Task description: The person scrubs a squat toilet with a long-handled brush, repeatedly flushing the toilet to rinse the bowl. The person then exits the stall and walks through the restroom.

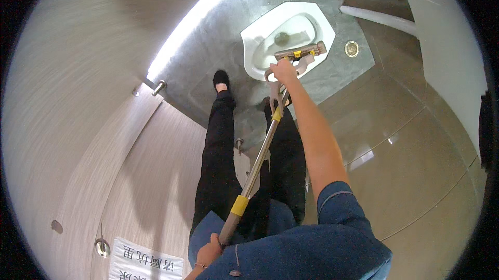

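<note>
My left hand [209,251] clamps upper end of silver metal-poled, yellow-collared mop [258,163]; my right hand [284,72] clamps near its head, above white ceramic squat toilet [250,46]. Likely light, stiff, slick; best held both ends.

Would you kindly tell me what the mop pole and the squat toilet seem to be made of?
Mop pole: probably metal with a polished finish, judging by its silvery sheen.
Squat toilet: likely glazed ceramic, from its smooth, glossy white surface.
</note>
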### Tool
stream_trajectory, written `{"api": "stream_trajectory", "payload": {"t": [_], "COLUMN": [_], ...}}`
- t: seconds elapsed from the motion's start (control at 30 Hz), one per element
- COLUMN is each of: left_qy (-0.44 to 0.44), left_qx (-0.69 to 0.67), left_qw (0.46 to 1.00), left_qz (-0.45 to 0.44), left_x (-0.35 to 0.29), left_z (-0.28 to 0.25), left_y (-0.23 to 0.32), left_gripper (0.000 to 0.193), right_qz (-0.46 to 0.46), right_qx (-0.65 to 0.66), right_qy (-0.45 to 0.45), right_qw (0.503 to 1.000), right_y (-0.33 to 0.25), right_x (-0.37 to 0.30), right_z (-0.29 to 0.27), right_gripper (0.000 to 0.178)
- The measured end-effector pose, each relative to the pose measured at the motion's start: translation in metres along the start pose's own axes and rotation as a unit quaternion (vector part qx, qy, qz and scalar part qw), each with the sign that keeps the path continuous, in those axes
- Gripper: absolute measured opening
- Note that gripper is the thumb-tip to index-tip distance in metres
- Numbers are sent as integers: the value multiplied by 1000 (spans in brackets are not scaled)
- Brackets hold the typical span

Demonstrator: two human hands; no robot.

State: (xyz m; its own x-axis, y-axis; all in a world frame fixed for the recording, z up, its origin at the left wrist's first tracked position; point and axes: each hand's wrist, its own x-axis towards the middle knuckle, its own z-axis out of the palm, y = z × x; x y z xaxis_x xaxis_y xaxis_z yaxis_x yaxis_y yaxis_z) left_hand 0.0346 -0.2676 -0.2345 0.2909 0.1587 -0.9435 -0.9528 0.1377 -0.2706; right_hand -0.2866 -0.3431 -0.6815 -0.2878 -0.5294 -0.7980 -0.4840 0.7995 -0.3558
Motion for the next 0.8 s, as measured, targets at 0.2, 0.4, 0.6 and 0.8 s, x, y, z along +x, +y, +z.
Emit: {"api": "stream_trajectory", "payload": {"t": [0.2, 0.4, 0.6, 0.8], "left_qy": [60, 78, 97, 152], "left_qx": [-73, -124, -108, -93], "left_qw": [992, 981, 984, 978], "left_qz": [82, 124, 108, 108], "left_x": [37, 64, 78, 95], "left_z": [-18, -19, -11, -21], "left_y": [24, 21, 25, 29], "left_gripper": [35, 34, 33, 34], "right_qz": [-112, -184, -202, -263], "right_qx": [27, 29, -21, 45], "right_qy": [112, 176, 159, 157], "right_qw": [987, 967, 966, 951], "right_y": [-75, -90, -79, -73], "right_x": [-38, -79, -126, -154], "right_z": [15, 39, 55, 64], "right_gripper": [30, 21, 17, 20]}}
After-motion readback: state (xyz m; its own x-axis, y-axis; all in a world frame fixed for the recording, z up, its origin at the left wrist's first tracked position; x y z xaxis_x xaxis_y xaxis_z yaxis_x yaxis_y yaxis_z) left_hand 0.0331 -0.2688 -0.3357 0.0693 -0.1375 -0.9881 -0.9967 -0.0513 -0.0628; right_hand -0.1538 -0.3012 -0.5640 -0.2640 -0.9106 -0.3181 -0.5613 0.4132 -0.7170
